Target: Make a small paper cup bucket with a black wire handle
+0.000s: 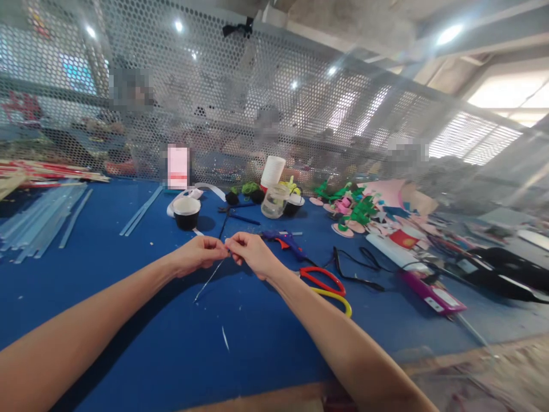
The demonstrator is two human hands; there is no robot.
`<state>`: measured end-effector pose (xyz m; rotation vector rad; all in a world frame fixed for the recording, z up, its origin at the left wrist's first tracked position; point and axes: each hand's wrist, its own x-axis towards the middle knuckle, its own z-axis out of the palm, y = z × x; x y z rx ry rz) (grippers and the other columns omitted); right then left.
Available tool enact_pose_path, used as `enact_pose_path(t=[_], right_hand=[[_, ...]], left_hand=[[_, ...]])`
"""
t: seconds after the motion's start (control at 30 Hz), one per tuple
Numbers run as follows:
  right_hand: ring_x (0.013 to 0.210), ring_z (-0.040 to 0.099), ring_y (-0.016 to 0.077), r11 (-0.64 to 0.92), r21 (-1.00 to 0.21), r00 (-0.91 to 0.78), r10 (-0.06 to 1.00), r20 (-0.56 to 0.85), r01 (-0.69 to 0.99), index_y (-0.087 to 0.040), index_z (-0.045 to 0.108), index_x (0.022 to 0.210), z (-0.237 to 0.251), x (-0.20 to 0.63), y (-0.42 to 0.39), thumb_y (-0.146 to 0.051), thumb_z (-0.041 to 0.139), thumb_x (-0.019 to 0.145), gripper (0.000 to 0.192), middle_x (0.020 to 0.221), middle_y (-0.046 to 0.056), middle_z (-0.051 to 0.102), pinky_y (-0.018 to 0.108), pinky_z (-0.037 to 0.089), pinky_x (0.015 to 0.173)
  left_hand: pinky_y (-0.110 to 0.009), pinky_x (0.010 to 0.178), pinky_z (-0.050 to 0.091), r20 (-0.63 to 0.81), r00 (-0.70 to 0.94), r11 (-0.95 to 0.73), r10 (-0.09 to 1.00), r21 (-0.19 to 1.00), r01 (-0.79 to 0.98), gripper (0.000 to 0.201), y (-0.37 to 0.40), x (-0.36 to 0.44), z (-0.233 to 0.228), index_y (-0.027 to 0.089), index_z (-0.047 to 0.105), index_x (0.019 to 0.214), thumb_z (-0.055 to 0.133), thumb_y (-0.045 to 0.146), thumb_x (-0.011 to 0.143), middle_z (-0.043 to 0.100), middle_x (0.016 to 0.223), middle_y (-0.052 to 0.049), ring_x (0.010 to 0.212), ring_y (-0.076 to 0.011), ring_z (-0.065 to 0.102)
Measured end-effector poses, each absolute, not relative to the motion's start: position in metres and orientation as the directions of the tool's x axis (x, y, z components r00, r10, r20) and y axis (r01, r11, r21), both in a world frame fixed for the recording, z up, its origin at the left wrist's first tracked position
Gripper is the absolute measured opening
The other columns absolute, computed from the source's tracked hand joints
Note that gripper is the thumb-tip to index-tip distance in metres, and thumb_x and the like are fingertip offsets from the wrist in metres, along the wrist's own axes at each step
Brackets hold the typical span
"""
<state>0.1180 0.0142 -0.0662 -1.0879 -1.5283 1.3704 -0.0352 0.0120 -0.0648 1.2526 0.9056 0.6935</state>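
blue worktable filling lower frame; perforated metal mesh screen running across upper half; ceiling lights glaring upper right, louvred window letting daylight in at right, concrete beams overhead

No lettering can be read anywhere — the view is too soft and wide for print. The pink-and-white card standing at the back of the blue table is blurred over. The magenta packet at the right carries a pale label, but its print is too small to make out. The red packet near the white roll shows a light mark — not legible either.
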Motion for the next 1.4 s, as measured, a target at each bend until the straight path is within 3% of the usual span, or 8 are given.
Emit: enact_pose_path(t=[0.33, 0.73, 1.03, 1.4], right_hand=[[0.038, 0.042, 0.0038, -0.013, -1.000, -0.322, 0.947, -0.004, -0.027, -0.014, 0.051, 0.059, -0.070, 0.117, 0.013, -0.042, 0.062, 0.061, 0.029, 0.044, -0.005, 0.049, 0.018, 0.032, 0.038], [0.038, 0.041, 0.0044, 0.018, -1.000, -0.258, 0.966, 0.024, -0.024, -0.015, 0.051, 0.057, -0.074, 0.115, 0.014, -0.041, 0.062, 0.060, 0.028, 0.043, -0.006, 0.048, 0.019, 0.033, 0.040], [0.037, 0.040, 0.0043, 0.066, -0.997, -0.232, 0.971, 0.057, 0.031, -0.015, 0.051, 0.058, -0.070, 0.116, 0.013, -0.039, 0.058, 0.066, 0.026, 0.043, -0.006, 0.046, 0.018, 0.032, 0.038], [0.035, 0.037, 0.0048, 0.116, -0.985, -0.196, 0.976, 0.090, 0.128, -0.017, 0.045, 0.054, -0.068, 0.117, 0.013, -0.040, 0.055, 0.068, 0.029, 0.039, -0.007, 0.042, 0.018, 0.030, 0.037]], left_hand=[[-0.021, 0.041, 0.010, -0.236, 0.535, 0.244, 0.811, 0.968, 0.057, 0.023, 0.011, -0.037, -0.059, 0.012, 0.051, 0.062, 0.065, 0.030, 0.062, 0.036, 0.046, 0.008, 0.039, -0.0008, 0.023], [-0.020, 0.039, 0.007, -0.247, 0.472, 0.311, 0.846, 0.949, -0.061, 0.027, 0.007, -0.029, -0.064, 0.014, 0.047, 0.057, 0.067, 0.031, 0.059, 0.025, 0.039, 0.011, 0.036, -0.0004, 0.017], [-0.020, 0.040, 0.012, -0.163, 0.423, 0.107, 0.891, 0.982, 0.155, 0.024, 0.007, -0.030, -0.052, 0.012, 0.053, 0.061, 0.065, 0.032, 0.058, 0.040, 0.049, 0.007, 0.040, -0.0018, 0.023], [-0.020, 0.048, 0.025, -0.057, 0.335, -0.084, 0.940, 0.917, 0.390, 0.020, 0.007, -0.029, -0.044, 0.013, 0.056, 0.061, 0.061, 0.032, 0.057, 0.047, 0.053, 0.005, 0.050, -0.0061, 0.036]])
